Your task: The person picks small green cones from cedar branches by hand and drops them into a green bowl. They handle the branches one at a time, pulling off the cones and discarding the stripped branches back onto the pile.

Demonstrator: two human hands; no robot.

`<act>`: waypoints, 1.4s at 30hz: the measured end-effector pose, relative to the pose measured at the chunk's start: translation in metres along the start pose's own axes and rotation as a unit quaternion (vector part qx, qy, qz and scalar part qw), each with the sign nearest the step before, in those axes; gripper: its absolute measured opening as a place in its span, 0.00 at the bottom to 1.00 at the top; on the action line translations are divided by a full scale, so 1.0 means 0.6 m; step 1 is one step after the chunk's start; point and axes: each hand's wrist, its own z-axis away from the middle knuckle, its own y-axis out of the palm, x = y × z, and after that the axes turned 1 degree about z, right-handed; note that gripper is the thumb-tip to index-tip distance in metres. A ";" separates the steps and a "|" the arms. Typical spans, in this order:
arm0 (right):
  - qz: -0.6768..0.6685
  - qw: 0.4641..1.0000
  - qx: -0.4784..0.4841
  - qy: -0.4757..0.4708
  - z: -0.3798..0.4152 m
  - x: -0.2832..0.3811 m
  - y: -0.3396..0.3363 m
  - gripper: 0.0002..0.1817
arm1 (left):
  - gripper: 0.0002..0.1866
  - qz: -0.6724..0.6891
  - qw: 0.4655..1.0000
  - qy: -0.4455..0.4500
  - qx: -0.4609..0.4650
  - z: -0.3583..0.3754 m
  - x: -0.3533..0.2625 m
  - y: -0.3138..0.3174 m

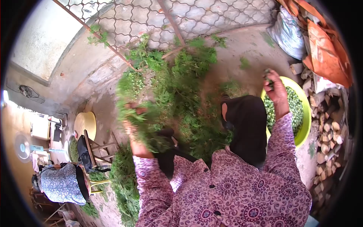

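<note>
Your left hand (132,142) is buried in a bunch of green leafy stalks (145,125). It's closed around the stems, but the fingers are blurred and half hidden by foliage, so I can't tell the exact grip. The bunch sits raised in front of your left sleeve, blurred, over the big heap of the same greens (177,87) spread across the concrete floor (242,49).

Your right hand (275,90) is up over the yellow-green plastic basin (307,113), fingers pinched together on a small clump of green pods (267,75) at the fingertips. The wrist is bent, palm facing away from you. The basin is on the floor to your right and mostly full of shelled green peas or pods (293,109); too small to say which. Your right forearm crosses the near rim.

Between the hands: your knee in black fabric (245,125), just beside the basin's left edge. Both sleeves are purple patterned cloth (234,189).

Surroundings:
- Stacked chopped firewood (329,140) just right of the basin.
- Orange tarp (325,45) and a grey-white sack (289,34) at top right.
- Wire mesh fence panel (181,19) at the top, greens piled against its base.
- Another person in blue patterned clothing (60,183) at far left, near a wooden stool (100,145) and a round pale-yellow tray (85,125). Well apart from you, with more greens on the floor beside them.
</note>
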 end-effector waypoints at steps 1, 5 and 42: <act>0.011 0.999 -0.041 -0.021 0.012 0.021 -0.040 0.12 | 0.12 -0.050 0.996 0.069 0.006 0.008 -0.034 -0.013; 0.329 0.927 -0.181 -0.015 0.031 0.033 -0.235 0.24 | 0.20 -0.188 0.953 0.150 -0.184 0.067 -0.176 -0.023; 0.647 0.724 0.236 -0.029 -0.146 -0.249 0.109 0.17 | 0.23 -0.874 0.467 -0.117 0.069 0.142 -0.049 -0.269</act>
